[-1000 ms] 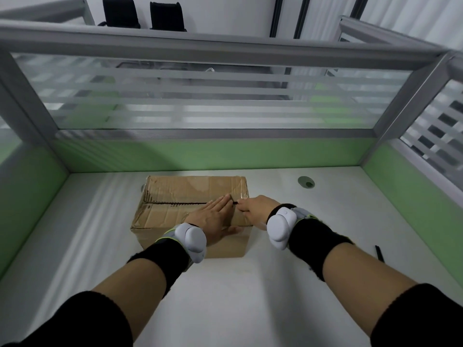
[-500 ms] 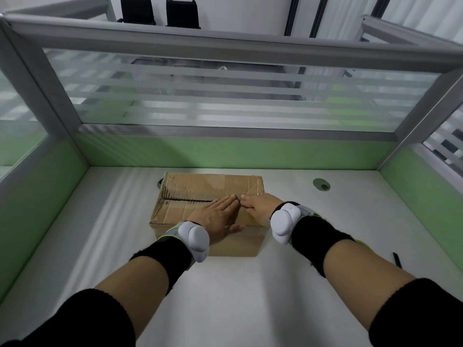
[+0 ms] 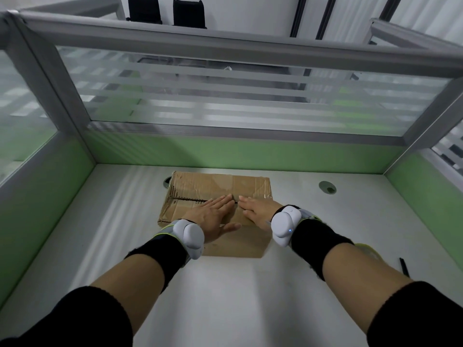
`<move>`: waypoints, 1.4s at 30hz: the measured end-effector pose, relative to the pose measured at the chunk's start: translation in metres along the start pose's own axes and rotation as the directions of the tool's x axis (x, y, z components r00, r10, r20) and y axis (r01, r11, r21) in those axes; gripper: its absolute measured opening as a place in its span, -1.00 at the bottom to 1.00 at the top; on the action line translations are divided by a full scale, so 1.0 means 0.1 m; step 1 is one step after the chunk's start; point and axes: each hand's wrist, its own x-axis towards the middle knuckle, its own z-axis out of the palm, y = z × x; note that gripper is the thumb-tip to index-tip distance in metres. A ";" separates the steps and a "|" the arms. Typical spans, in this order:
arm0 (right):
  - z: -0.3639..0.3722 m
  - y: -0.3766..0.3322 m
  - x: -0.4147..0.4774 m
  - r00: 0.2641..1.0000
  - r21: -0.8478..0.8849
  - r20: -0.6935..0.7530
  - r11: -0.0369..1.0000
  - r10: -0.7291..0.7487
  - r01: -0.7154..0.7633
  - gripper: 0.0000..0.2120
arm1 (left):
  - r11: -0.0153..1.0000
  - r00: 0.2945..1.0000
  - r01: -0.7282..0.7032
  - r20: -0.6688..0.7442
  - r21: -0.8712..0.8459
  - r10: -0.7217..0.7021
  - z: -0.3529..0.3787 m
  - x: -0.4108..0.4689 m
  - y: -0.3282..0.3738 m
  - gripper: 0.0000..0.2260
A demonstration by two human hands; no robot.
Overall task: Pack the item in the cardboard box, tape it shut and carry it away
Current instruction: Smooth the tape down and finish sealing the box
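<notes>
A worn brown cardboard box (image 3: pixel 215 186) lies on the white desk (image 3: pixel 250 296), its top flaps folded down with a dark seam running left to right between them. My left hand (image 3: pixel 213 216) lies flat on the near flap, fingers straight and reaching the seam. My right hand (image 3: pixel 258 209) rests flat on the right part of the top, fingertips pointing left at the seam, almost meeting the left fingertips. The inside of the box and any item in it are hidden.
Green and frosted-glass partitions (image 3: pixel 225 151) wall the desk at the back and both sides. A round cable port (image 3: pixel 327 187) sits right of the box, another (image 3: pixel 167 182) peeks out behind its left corner. A thin black pen-like object (image 3: pixel 403 266) lies at the right.
Both hands have stayed on the box top, the right hand flattening and sliding left toward the seam. The view has shifted so the box sits more to the centre.
</notes>
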 end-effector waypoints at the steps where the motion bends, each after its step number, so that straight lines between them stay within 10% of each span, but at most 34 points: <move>1: -0.01 0.01 0.00 1.000 0.004 0.000 1.000 -0.004 0.004 -0.57 | 1.000 1.000 -0.003 0.000 0.004 0.003 0.00 0.00 0.00 -0.34; 42: 0.01 -0.10 0.05 0.999 0.017 -0.029 1.000 -0.018 0.018 -0.57 | 0.992 0.994 0.108 -0.040 0.069 -0.105 -0.07 -0.42 -0.58 -0.55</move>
